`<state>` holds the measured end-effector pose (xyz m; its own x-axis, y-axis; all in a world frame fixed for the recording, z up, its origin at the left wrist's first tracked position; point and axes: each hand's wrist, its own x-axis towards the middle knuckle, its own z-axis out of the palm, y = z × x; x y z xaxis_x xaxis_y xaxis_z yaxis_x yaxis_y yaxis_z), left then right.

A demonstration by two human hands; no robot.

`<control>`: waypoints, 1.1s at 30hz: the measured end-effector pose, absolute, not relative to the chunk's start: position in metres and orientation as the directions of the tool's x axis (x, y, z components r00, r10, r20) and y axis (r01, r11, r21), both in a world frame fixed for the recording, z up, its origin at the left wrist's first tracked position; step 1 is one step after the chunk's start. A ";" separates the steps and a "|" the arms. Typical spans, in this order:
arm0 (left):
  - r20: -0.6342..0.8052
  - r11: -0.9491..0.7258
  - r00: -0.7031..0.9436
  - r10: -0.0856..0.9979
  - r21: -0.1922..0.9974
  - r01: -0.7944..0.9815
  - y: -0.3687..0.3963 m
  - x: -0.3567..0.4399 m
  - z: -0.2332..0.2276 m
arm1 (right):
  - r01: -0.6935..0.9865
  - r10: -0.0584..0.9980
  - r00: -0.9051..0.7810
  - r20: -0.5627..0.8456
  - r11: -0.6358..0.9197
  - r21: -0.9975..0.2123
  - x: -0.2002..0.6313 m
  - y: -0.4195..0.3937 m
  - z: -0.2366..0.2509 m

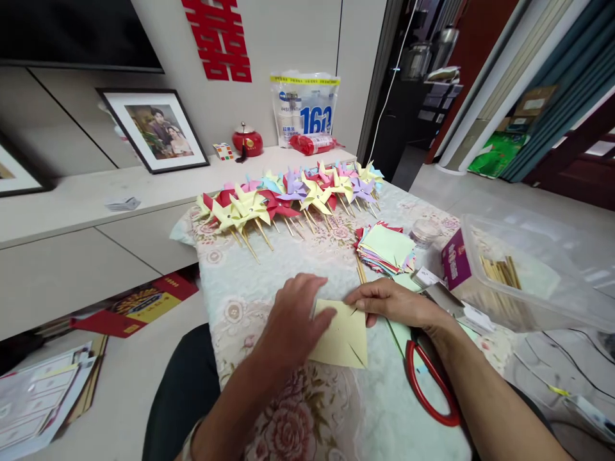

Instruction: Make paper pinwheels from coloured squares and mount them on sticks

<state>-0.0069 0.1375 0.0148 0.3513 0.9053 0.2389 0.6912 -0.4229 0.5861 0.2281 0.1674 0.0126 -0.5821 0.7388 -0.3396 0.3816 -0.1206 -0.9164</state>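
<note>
A pale yellow paper square [342, 339] with cuts running in from its corners lies on the flowered tablecloth [230, 282]. My right hand [391, 302] pinches its upper right corner between thumb and fingers. Over its left edge hovers my left hand [298, 320], fingers and thumb apart, slightly blurred; whether it touches the paper I cannot tell. Under my right forearm are red-handled scissors [414, 383], their blades partly hidden. Beyond my right hand sits a stack of coloured paper squares [387, 246], with thin wooden sticks [360, 270] beside it.
Several finished paper pinwheels [293, 187] on sticks lie along the table's far side. To the right stand a clear plastic tub [542, 301] with sticks, a small round container [425, 230] and small boxes [435, 288]. A cabinet [158, 186] with a framed photo [156, 130] borders the table.
</note>
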 end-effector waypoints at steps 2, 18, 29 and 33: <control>0.317 -0.535 0.431 0.845 0.502 0.679 0.105 -0.010 0.007 | 0.382 0.737 -0.581 -0.346 -0.128 -0.915 0.228 0.168 0.013; 0.534 -0.652 0.557 0.636 -0.015 0.758 0.064 -0.003 -0.028 | 0.365 0.745 -0.541 -0.390 -0.210 -0.907 0.228 0.166 0.013; 0.608 -0.639 0.477 0.635 0.066 0.766 0.070 0.000 -0.027 | 0.357 0.720 -0.587 -0.370 -0.181 -0.917 0.227 0.165 0.013; 0.627 -0.637 0.450 0.635 0.096 0.765 0.070 -0.001 -0.030 | 0.370 0.716 -0.575 -0.397 -0.205 -0.906 0.224 0.162 0.016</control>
